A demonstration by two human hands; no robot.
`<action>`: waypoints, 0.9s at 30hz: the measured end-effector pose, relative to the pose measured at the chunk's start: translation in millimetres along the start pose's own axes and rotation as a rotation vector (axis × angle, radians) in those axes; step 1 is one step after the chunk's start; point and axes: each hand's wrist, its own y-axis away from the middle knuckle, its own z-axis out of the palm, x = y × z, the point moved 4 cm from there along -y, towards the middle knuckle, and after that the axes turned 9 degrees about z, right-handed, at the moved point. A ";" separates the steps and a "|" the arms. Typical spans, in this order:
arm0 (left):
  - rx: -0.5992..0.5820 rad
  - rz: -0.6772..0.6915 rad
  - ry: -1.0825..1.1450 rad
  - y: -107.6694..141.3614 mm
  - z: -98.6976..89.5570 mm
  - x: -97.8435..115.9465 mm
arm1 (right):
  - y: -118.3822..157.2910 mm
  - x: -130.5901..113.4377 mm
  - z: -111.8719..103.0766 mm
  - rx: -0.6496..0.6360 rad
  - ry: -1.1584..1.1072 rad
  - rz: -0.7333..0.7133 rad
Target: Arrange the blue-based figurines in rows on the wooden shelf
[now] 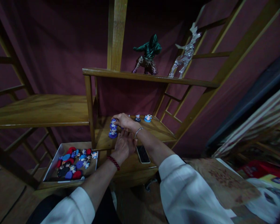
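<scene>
On the small lower shelf, my right hand [124, 120] reaches across to the left, its fingers closed on a purple figurine [113, 123]. Just in front of that one stands another purple figurine [113, 133] on a round purple base. My left hand [125, 144] is below and partly under the right one, beside the front figurine; its fingers are bent toward the shelf and whatever they hold is hidden. Farther right on the shelf are a dark-based figurine [137, 118] and a light-blue-based figurine [147, 118].
A box [58, 151] of many small figurines sits at the lower left. A phone [143, 154] lies before the shelf. Above stand a green-hooded statue [149, 55] and a clear statue [186, 54]. A wooden post [89, 109] rises left of the hands.
</scene>
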 end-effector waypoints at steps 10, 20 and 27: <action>0.022 0.008 -0.013 0.4 4.5 -1.3 | -0.6 7.2 1.1 -0.004 0.002 0.014; 0.014 0.024 -0.029 -0.4 0.3 0.6 | 5.1 18.9 -3.6 0.028 -0.123 -0.045; 0.009 0.015 -0.047 1.2 -1.0 2.7 | 34.1 40.7 -18.2 0.132 -0.083 -0.052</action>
